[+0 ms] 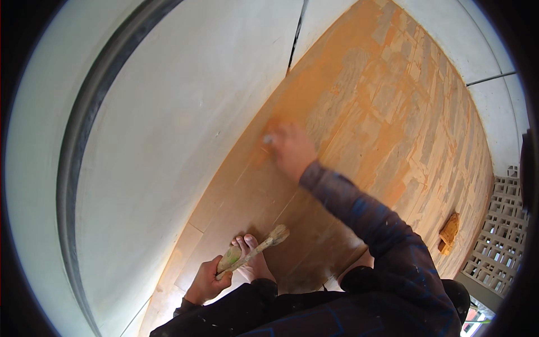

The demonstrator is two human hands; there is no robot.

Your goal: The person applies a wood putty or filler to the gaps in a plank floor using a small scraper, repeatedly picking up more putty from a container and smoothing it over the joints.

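Observation:
My left hand (209,281), low on the left above my bare left foot (254,258), is closed round a pale, worn stick (252,253) with a thick, frayed end like an old brush. A wider piece with a greenish patch (229,259) also sticks up from this hand; I cannot tell whether it is part of the same tool. Farther out, my right hand (293,150) is down at the plank floor (348,123), blurred by motion. Its fingers are bent together, with a small pale grey thing (268,139) at the tips, over an orange-brown smear.
A white wall (168,123) with a dark curved strip (76,129) runs along the left. Orange-brown powder or filler streaks the far planks. A crumpled yellow-brown cloth or bag (449,233) lies at right, near a perforated block screen (499,230).

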